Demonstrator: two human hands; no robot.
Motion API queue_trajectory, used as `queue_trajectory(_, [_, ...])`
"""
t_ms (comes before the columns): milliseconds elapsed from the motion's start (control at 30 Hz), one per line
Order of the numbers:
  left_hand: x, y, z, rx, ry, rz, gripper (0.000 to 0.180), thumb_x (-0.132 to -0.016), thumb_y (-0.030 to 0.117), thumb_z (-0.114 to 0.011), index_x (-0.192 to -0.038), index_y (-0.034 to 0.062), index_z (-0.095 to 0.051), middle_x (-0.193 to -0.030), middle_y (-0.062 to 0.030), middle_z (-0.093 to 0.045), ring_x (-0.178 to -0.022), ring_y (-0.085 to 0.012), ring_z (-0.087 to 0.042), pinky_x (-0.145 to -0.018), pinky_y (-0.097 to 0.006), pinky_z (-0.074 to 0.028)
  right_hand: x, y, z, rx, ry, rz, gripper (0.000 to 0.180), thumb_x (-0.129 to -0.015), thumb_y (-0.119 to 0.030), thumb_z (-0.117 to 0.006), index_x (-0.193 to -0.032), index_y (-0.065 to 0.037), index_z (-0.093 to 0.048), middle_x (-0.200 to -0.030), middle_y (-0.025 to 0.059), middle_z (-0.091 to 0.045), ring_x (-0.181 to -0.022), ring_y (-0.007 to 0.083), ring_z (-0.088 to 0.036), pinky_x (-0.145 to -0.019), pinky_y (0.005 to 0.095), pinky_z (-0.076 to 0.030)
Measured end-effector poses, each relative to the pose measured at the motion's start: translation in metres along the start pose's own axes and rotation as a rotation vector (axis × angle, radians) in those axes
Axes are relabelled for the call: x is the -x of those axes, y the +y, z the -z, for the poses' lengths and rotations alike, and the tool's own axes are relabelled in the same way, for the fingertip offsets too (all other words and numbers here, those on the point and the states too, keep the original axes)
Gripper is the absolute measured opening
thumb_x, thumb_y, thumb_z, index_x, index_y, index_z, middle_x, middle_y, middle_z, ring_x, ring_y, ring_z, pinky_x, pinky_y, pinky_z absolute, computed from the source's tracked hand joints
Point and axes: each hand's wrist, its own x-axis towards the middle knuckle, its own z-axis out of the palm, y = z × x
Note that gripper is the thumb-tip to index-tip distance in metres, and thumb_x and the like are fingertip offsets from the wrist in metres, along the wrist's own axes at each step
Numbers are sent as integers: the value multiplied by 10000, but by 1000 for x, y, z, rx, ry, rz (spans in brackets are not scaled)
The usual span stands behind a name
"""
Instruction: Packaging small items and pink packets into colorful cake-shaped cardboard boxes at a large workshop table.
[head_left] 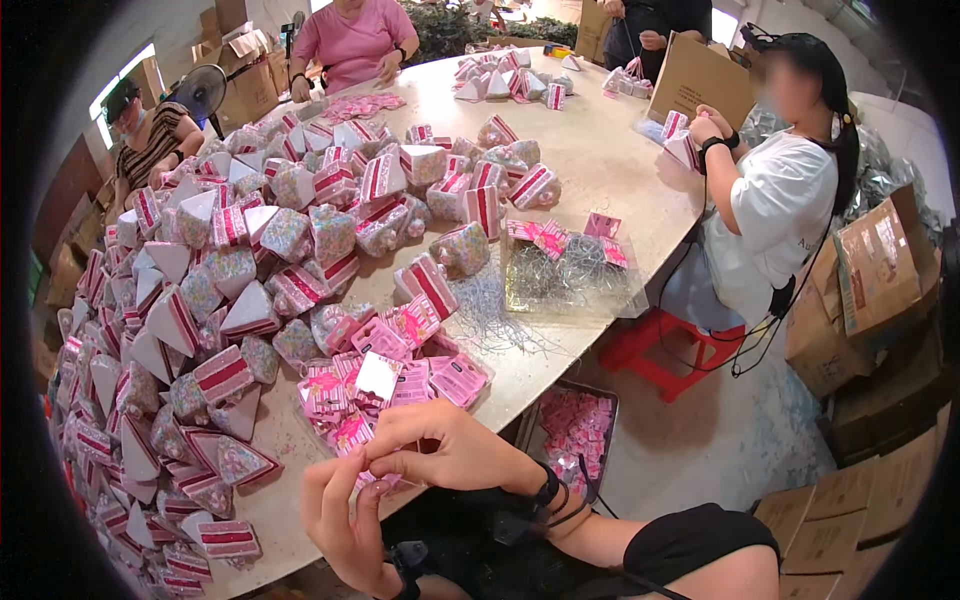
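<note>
My left hand [345, 515] and my right hand [445, 445] meet at the near edge of the table, fingertips pinched together. Anything between them is too small or too hidden to name. Just beyond the fingers, a heap of pink printed tags [458, 380] lies in a shallow clear tray, with one white tag [378, 377] face up on top. A cake-slice-shaped ornament [426, 284], pink and white with a dark pink band, rests past the tags. To the left spreads a large pile of similar ornaments [223, 370], some speckled with coloured sprinkles.
Loose silvery strings [495, 310] lie beside a clear tray [520, 300] of strings and tags. Below the table edge stands a bin of pink pieces [570, 430]. A co-worker in white [770, 200] sits at the right by a red stool [665, 350]; cardboard boxes [880, 270] stand behind.
</note>
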Motion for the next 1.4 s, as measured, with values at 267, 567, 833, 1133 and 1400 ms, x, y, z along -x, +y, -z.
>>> queue_trajectory(267, [-1, 6, 0, 117, -33, 30, 293, -741, 44, -766, -1013, 60, -660, -960, -129, -607, -882, -251, -581, -774, -327, -467, 4, -5, 12, 127, -144, -11, 204, -782, 44, -660, -973, -15, -700, -826, 86, -619, -758, 197, -624, -664, 295, -474])
queue_trajectory(567, [4, 2, 8, 127, 72, -16, 302, -595, 39, -831, -869, 92, -717, -885, -84, -619, -860, -255, -622, -720, -337, -490, 1, -3, 8, 281, -266, 177, 150, -793, -14, -642, -939, -32, -671, -800, 120, -547, -751, 309, -576, -664, 388, -455])
queue_trajectory(833, [-4, -3, 3, -145, 153, 56, 227, -891, 269, -668, -836, 67, -582, -859, -107, -479, -885, -326, -597, -700, -399, -462, -4, 1, -11, 379, -45, 270, 208, -775, 0, -733, -979, -20, -694, -832, 102, -627, -693, 240, -610, -603, 317, -484])
queue_trajectory(1133, [-4, 9, -24, 293, 270, 623, 217, -925, 206, -664, -873, 15, -575, -814, -79, -491, -688, -170, -470, -619, -301, -398, -11, 21, -17, 692, 167, 536, 238, -701, -22, -772, -911, -33, -662, -743, 84, -603, -629, 246, -599, -546, 330, -485])
queue_trajectory(1400, [-1, -20, 8, -215, 427, 552, 207, -928, 195, -663, -1029, 18, -630, -919, -58, -581, -868, -147, -553, -774, -293, -449, -15, 28, -10, 628, 232, 433, 221, -648, 83, -707, -839, -25, -683, -698, 46, -599, -529, 111, -522, -465, 240, -406])
